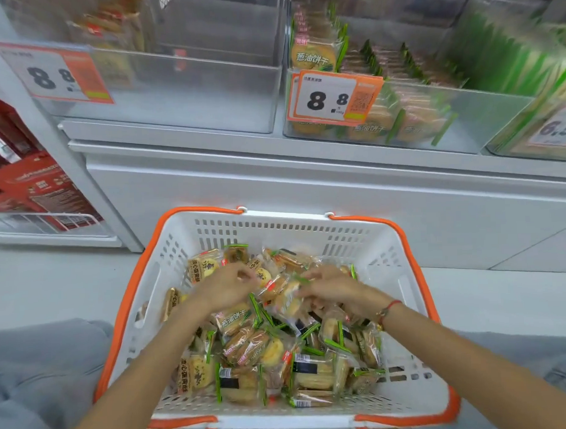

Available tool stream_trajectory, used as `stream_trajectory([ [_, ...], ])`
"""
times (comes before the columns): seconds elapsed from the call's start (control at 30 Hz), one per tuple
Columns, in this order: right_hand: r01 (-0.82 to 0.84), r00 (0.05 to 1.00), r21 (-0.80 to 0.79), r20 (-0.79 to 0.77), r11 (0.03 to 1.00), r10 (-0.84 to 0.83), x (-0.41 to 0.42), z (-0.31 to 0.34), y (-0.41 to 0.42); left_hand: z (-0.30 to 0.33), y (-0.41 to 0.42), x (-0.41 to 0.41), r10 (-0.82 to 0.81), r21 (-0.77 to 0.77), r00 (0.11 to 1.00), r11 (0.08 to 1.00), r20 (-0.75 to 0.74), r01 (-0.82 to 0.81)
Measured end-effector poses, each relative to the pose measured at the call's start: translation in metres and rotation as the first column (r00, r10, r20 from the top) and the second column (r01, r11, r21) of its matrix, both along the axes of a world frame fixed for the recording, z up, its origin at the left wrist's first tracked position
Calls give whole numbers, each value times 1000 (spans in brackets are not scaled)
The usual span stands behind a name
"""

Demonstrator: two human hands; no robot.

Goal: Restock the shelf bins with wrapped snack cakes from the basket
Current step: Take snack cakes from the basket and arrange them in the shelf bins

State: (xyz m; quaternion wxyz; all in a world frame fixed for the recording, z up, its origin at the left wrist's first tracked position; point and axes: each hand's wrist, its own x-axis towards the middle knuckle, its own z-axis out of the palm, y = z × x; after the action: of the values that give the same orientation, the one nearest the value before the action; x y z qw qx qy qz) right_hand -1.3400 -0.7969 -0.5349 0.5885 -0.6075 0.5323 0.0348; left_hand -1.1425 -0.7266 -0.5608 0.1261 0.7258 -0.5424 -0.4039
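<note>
View from the head camera, looking down. A white basket [402,274] with orange handles stood on the floor before the shelf, filled with wrapped snack cakes [248,347] heaped across its bottom. Both hands were inside the basket, over the far half of the heap. The left hand [225,288] lay palm down on the cakes toward the basket's left wall, fingers curled among the wrappers; whether it held one could not be told. The right hand [329,286], with a red cord at the wrist, lay just beside it toward the right wall, its fingers bent onto a clear-wrapped cake [279,293] between the two hands; the grip itself was blurred. Above, on the shelf, the left bin [187,89] held only a few cakes at its back left corner, and the middle bin [483,117] held rows of green-edged cakes. Orange price tags [333,98] hung on the bins' front walls.
</note>
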Motion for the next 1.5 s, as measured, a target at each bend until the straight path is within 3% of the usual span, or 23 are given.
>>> stream_trajectory([
  [0.1, 74, 991, -1, 111, 997, -73, 3, 21, -15, 34, -11, -13, 158, 12, 917, 986, -365, -166],
  [0.23, 183, 924, 114, 320, 976, -211, 2, 50, -21, 61, -15, -16, 243, -13, 751, 948, -614, -317],
  [0.3, 157, 912, 88, 368, 984, -178, 0, 61, -22, 72, -16, -17, 244, -104, 754, 918, -609, -382],
  [0.43, 86, 948, -238, 319, 968, -6, -1, 83, -25, 97, -22, -25, 153, -306, 794, 867, -588, -393],
  [0.53, 91, 936, -389, 348, 917, 55, -4, 107, -37, 117, -38, -29, 85, -480, 838, 786, -539, -389],
  [0.6, 89, 935, -522, 338, 848, 109, -8, 126, -52, 132, -55, -25, 133, -572, 846, 682, -516, -456],
  [0.67, 134, 940, -652, 323, 746, 114, -15, 149, -72, 154, -76, -18, 166, -693, 850, 512, -500, -508],
  [0.77, 206, 949, -773, 308, 600, 71, -29, 184, -102, 189, -108, -8, 174, -831, 884, 304, -433, -467],
  [0.83, 220, 960, -835, 277, 504, 41, -42, 206, -119, 206, -129, -2, 166, -865, 919, 312, -357, -393],
  [0.97, 242, 968, -915, 250, 323, -15, -69, 238, -150, 216, -158, 3, 117, -832, 960, 479, -256, -280],
  [1.07, 363, 932, -885, 347, 290, -108, -87, 255, -175, 214, -165, 3, 125, -836, 968, 488, -218, -252],
  [1.2, 28, 972, -951, -46, 306, -232, -110, 258, -216, 213, -165, 4, 106, -851, 972, 469, -212, -237],
  [1.33, -385, 833, -830, -501, 404, -236, -111, 249, -242, 212, -164, 6, 101, -856, 981, 478, -166, -195],
  [1.4, -476, 764, -755, -609, 451, -214, -105, 241, -250, 211, -164, 7, 96, -855, 986, 490, -138, -168],
  [1.5, -540, 713, -719, -667, 437, -216, -97, 232, -259, 212, -164, 10, 66, -847, 990, 512, -125, -141],
])
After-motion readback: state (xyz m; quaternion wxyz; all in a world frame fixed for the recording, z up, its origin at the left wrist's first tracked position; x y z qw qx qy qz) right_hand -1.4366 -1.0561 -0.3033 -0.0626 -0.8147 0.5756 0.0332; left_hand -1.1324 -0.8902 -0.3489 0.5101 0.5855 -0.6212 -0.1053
